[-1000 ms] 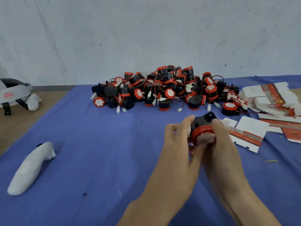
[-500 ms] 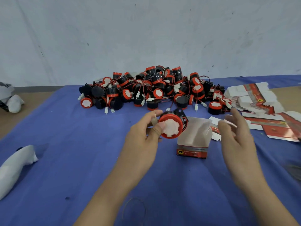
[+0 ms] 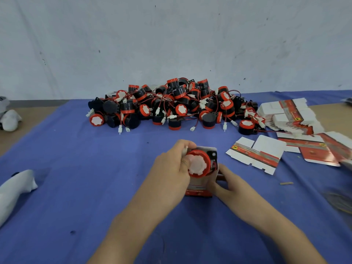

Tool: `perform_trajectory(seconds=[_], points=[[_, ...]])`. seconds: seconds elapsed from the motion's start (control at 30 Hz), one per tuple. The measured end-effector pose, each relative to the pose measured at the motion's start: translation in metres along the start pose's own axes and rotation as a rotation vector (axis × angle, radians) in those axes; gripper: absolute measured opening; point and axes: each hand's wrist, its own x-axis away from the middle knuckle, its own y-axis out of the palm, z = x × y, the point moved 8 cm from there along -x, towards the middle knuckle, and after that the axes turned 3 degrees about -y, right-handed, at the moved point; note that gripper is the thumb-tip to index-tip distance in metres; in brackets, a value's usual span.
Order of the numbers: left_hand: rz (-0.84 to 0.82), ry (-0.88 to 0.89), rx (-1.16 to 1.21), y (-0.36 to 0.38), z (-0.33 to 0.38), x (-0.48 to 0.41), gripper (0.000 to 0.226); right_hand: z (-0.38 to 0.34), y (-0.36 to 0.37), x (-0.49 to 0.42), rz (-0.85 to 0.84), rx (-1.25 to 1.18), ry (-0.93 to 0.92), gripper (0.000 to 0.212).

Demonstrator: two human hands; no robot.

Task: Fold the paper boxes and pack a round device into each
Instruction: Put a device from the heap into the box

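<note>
- On the blue cloth (image 3: 76,187), near the middle, sits a small box (image 3: 198,190) with a red band along its near edge.
- The right hand (image 3: 228,185) grips the box by its right side, with thumb and fingers bent round it.
- The left hand (image 3: 171,168) has its fingers curled round a round device (image 3: 199,163), and its thumb rests by the white front.
- The round device is black with a red ring and a white front that faces up at us. It is right at the open top of the box and touches it. I cannot tell how far in it sits.
- Behind the hands, close to the wall (image 3: 171,44), lies a big pile (image 3: 171,107) of the same round things, with thin red wires and little white plugs sticking out.
- Just right of the pile is a stack of flat boxes (image 3: 285,115), white and red, not folded yet.
- One flat box (image 3: 255,155) lies alone to the right of the hands, in front of the stack.
- A tiny brown bit (image 3: 286,183) lies on the cloth near that flat box.
- At the left edge lies a long white thing (image 3: 15,187).
</note>
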Motion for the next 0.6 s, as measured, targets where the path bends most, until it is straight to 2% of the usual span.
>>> perform_trajectory(seconds=[0.1, 0.23, 0.33, 0.47, 0.6], points=[[0.038, 0.044, -0.279, 0.002, -0.003, -0.001, 0.030, -0.003, 0.001, -0.001, 0.030, -0.001, -0.018, 0.032], [0.137, 0.171, -0.665, 0.004, -0.003, 0.002, 0.017, 0.002, 0.003, -0.002, 0.035, 0.009, 0.027, 0.039], [0.122, 0.223, -0.899, 0.012, -0.008, 0.002, 0.028, 0.004, 0.006, -0.001, 0.024, 0.025, 0.041, 0.037], [0.124, 0.254, -0.964, 0.022, -0.014, -0.001, 0.056, 0.007, 0.010, 0.000, 0.040, 0.015, 0.049, 0.032], [0.222, 0.297, -0.932, 0.018, -0.012, -0.001, 0.039, 0.002, 0.023, -0.001, 0.149, -0.098, 0.059, 0.027]])
